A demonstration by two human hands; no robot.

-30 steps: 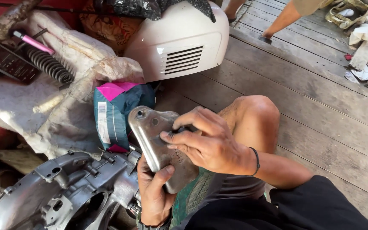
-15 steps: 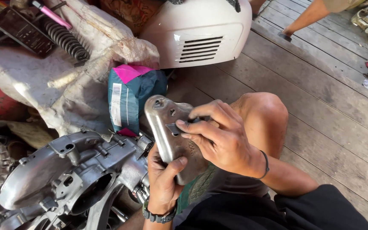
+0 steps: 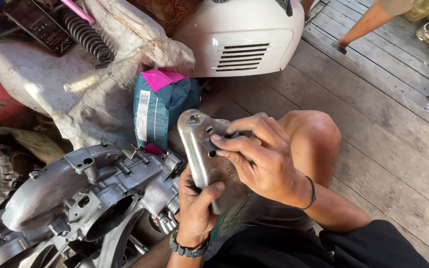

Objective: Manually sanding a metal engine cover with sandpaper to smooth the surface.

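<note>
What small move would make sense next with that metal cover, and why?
Probably keep rubbing along the metal cover. The left hand grips its lower end, and the right hand presses a small dark piece, maybe abrasive, against its face.

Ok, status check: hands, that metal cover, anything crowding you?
Left hand grips metal cover from below. Right hand on top, fingertips pressing a small dark piece against it. Engine casing close at left, teal bag behind; neither touching the cover.

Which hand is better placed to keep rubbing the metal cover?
Right, probably. The right hand already has its fingertips on the face of the metal cover, while the left hand grips it from below.
</note>
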